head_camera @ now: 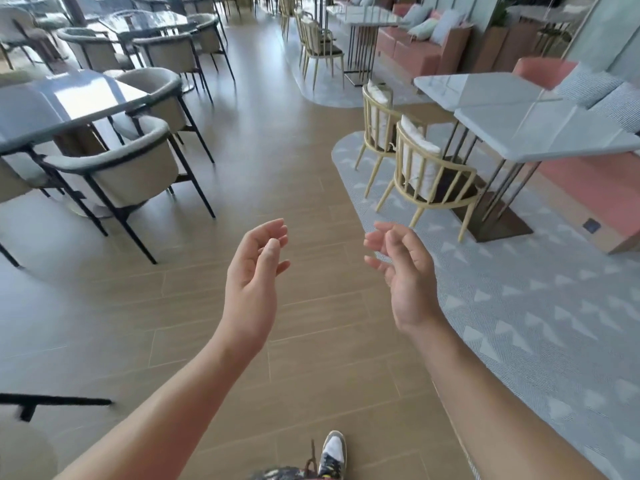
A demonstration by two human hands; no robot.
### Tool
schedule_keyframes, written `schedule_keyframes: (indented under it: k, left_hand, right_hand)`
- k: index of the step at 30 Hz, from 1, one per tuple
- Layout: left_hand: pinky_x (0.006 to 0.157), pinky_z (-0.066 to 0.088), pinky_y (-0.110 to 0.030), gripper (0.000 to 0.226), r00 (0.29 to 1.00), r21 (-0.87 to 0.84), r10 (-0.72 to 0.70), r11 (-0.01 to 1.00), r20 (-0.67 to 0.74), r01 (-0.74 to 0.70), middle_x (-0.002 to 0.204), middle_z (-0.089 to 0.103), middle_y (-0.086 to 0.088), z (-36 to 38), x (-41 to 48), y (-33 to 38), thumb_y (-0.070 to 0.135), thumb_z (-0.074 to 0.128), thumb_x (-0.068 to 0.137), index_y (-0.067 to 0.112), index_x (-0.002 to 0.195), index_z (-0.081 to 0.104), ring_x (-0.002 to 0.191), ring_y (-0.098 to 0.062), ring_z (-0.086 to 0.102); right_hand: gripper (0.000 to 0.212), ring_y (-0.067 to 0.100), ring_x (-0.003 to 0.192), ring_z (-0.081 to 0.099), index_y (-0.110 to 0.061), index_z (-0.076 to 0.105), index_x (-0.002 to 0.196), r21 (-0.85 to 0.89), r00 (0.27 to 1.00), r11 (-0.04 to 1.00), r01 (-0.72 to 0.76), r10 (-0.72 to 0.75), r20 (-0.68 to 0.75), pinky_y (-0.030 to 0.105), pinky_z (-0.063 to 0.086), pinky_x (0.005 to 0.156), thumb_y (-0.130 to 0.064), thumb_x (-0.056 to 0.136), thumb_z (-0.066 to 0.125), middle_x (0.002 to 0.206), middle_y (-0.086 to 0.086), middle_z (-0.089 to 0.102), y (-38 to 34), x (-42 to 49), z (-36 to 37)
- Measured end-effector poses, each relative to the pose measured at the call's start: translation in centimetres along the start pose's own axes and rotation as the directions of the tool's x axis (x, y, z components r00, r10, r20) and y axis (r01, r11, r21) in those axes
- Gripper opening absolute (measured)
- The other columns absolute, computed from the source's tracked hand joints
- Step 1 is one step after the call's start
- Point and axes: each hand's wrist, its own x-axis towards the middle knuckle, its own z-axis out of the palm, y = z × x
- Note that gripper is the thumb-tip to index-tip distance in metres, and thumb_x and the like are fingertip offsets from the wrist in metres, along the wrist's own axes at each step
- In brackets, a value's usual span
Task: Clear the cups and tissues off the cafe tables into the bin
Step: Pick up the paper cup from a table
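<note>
My left hand (254, 282) and my right hand (403, 275) are both raised in front of me over the wooden floor, palms turned toward each other, fingers loosely curled, holding nothing. No cup, tissue or bin shows anywhere in view. A dark glossy cafe table (69, 102) stands at the left and pale marble-topped tables (540, 123) stand at the right; their visible tops carry nothing I can make out.
Grey padded armchairs (135, 171) ring the left table. Cream spindle chairs (426, 174) sit on a patterned grey carpet (519, 289) beside the right tables, with a pink bench (588, 192) behind. A wooden-floor aisle (277, 150) runs ahead between them. My shoe (332, 455) is at the bottom.
</note>
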Motion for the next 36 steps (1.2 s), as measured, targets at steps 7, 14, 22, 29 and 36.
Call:
schedule_keyframes:
  k: [7,14,22,29,36]
  left_hand:
    - [0.099,0.056,-0.044,0.034,1.000,-0.030,-0.008,1.000,-0.026,0.007,0.126,0.069,0.003,3.1,13.1,-2.2,0.032,0.046,0.098,0.023,0.125,0.065,0.121,-0.015,0.064]
    - [0.098,0.056,-0.044,0.034,0.999,-0.064,0.005,0.998,-0.033,-0.007,0.126,0.069,0.001,4.1,28.8,-6.4,0.033,0.046,0.098,0.023,0.124,0.064,0.121,-0.015,0.064]
    - [0.099,0.056,-0.044,0.032,1.000,-0.086,0.016,0.996,0.008,-0.015,0.128,0.068,0.002,4.4,50.0,-8.3,0.034,0.047,0.097,0.027,0.123,0.065,0.122,-0.015,0.064]
    - [0.099,0.056,-0.044,0.034,1.000,-0.056,-0.008,0.998,0.015,0.009,0.127,0.068,0.002,4.5,63.5,-9.7,0.033,0.046,0.098,0.025,0.125,0.064,0.123,-0.015,0.064]
    - [0.099,0.056,-0.045,0.034,0.999,-0.039,-0.028,0.999,0.019,0.029,0.127,0.069,0.003,8.4,76.5,-13.7,0.034,0.047,0.098,0.025,0.125,0.064,0.122,-0.015,0.064]
  right_hand:
    - [0.046,0.016,0.108,0.069,-0.022,0.070,0.115,-0.015,1.000,1.000,-0.009,0.009,0.017,0.040,0.056,0.093,-0.058,0.088,0.059,0.105,0.001,0.073,2.0,13.0,1.4]
    - [0.045,0.019,0.111,0.069,-0.022,0.070,0.114,-0.039,1.000,0.999,-0.010,0.011,0.010,0.037,0.056,0.091,-0.058,0.088,0.059,0.106,0.002,0.072,6.2,27.5,5.5]
    - [0.032,0.018,0.109,0.070,-0.027,0.070,0.111,-0.063,1.000,0.998,0.025,-0.025,-0.012,0.036,0.055,0.090,-0.052,0.095,0.058,0.106,0.002,0.073,8.5,46.7,13.4]
    - [0.040,0.019,0.109,0.070,-0.028,0.071,0.111,-0.047,1.000,0.999,0.006,-0.008,-0.025,0.040,0.056,0.092,-0.059,0.089,0.059,0.106,0.001,0.073,11.2,59.0,18.1]
    - [0.039,0.021,0.110,0.069,-0.029,0.070,0.111,-0.034,0.999,0.999,-0.017,0.015,-0.041,0.041,0.056,0.094,-0.059,0.090,0.059,0.107,0.004,0.072,15.4,71.7,18.4]
